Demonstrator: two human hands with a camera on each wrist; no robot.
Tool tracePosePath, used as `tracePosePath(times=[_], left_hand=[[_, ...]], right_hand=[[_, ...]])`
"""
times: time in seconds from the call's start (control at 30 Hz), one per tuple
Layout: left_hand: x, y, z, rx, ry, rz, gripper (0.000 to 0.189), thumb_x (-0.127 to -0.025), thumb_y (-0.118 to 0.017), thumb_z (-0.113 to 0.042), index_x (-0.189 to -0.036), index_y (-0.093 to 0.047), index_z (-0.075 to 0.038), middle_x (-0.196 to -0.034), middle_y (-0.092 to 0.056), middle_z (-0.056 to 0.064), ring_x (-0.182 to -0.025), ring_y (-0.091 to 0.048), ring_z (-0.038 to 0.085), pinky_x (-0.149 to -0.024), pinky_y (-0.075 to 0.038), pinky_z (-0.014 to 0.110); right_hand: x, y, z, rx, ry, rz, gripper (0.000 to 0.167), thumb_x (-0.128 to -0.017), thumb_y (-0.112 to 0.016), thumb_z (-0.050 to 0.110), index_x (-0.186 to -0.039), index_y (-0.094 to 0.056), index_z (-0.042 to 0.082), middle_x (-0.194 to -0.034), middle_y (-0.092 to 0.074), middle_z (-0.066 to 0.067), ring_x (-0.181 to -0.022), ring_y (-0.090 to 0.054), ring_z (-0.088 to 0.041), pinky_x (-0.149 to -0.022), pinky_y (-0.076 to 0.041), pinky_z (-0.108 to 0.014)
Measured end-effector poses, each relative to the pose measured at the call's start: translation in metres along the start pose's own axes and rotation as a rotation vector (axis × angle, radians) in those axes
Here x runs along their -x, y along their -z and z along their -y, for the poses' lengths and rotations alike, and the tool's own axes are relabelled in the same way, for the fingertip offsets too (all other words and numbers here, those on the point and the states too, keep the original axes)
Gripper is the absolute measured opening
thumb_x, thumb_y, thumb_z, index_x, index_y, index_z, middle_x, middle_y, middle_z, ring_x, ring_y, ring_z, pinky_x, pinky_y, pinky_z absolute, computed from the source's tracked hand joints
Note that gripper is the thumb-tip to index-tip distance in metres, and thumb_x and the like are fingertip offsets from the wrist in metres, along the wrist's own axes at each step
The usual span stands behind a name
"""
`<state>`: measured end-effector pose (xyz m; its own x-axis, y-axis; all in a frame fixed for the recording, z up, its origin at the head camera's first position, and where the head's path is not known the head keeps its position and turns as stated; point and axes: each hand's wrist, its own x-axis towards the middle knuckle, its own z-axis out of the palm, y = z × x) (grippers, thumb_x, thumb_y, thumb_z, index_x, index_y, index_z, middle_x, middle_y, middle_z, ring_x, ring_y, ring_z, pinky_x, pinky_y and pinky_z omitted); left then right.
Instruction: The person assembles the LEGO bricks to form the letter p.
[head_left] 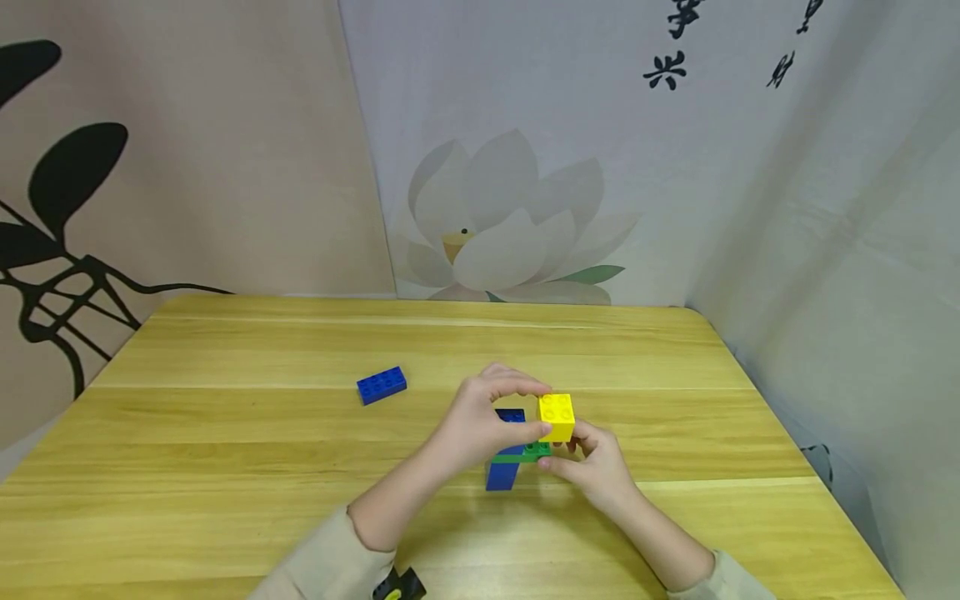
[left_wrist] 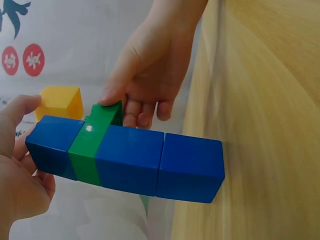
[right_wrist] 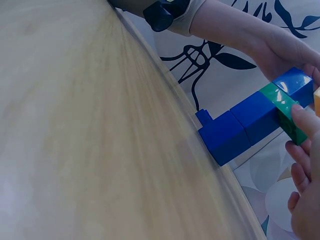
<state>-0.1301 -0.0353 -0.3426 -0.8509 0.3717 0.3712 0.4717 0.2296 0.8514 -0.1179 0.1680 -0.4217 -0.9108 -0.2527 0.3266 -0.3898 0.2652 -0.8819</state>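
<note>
In the head view my left hand (head_left: 476, 425) pinches a yellow brick (head_left: 557, 417) between thumb and fingers, up beside the top of a small tower. The tower stands upright on the table. It has two blue bricks (left_wrist: 130, 160) below, a green brick (left_wrist: 90, 145) across them, and another blue brick (left_wrist: 56, 142) on top. Out to the right, the green brick's studded end overhangs. My right hand (head_left: 600, 471) holds that end, thumb on its edge and fingers curled beneath. Whether the yellow brick touches the green one cannot be told.
A loose blue brick (head_left: 382, 385) lies on the wooden table (head_left: 225, 433), left of and behind the tower. Below my left sleeve a black device (head_left: 400, 585) shows at the bottom of the head view. A printed cloth (head_left: 510, 125) hangs behind the table.
</note>
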Motion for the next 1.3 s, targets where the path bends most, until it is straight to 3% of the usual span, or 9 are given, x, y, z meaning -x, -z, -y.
tracePosePath(times=[0.3, 0.67, 0.9, 1.3], left_hand=[[0.0014, -0.0037, 0.0021, -0.029, 0.006, 0.018, 0.035, -0.073, -0.085, -0.015, -0.106, -0.074, -0.014, -0.103, -0.063, -0.011, -0.099, -0.051, 0.008, -0.084, -0.047, 0.035], [0.0026, -0.0068, 0.0046, -0.061, 0.002, 0.023, 0.034, -0.071, -0.086, -0.014, -0.104, -0.075, -0.012, -0.101, -0.064, -0.009, -0.097, -0.053, 0.008, -0.082, -0.048, 0.03], [0.004, -0.0077, 0.004, -0.064, -0.001, 0.034, 0.034, -0.071, -0.086, -0.013, -0.103, -0.075, -0.01, -0.1, -0.065, -0.007, -0.097, -0.055, 0.014, -0.08, -0.049, 0.028], [0.0044, -0.0079, 0.0057, -0.062, 0.004, 0.051, 0.035, -0.071, -0.086, -0.012, -0.103, -0.074, -0.009, -0.1, -0.064, -0.007, -0.094, -0.054, 0.009, -0.078, -0.05, 0.026]], right_hand=[[-0.0009, -0.0002, -0.0019, 0.01, 0.013, 0.002, 0.034, -0.076, -0.078, 0.002, -0.108, -0.068, 0.001, -0.092, -0.068, 0.007, -0.075, -0.047, -0.029, -0.069, -0.037, -0.031], [-0.002, -0.001, -0.0023, 0.0, 0.022, 0.003, 0.032, -0.074, -0.079, 0.0, -0.104, -0.069, 0.0, -0.091, -0.069, 0.007, -0.074, -0.049, -0.015, -0.07, -0.037, -0.029], [-0.0015, -0.0005, -0.0036, -0.001, 0.042, -0.006, 0.03, -0.074, -0.08, 0.0, -0.102, -0.069, 0.001, -0.088, -0.068, 0.007, -0.074, -0.049, -0.013, -0.068, -0.038, -0.028], [-0.0013, -0.0008, -0.0022, -0.052, 0.034, 0.007, 0.03, -0.074, -0.078, -0.004, -0.103, -0.069, -0.003, -0.09, -0.069, 0.006, -0.075, -0.053, -0.011, -0.067, -0.041, -0.027]])
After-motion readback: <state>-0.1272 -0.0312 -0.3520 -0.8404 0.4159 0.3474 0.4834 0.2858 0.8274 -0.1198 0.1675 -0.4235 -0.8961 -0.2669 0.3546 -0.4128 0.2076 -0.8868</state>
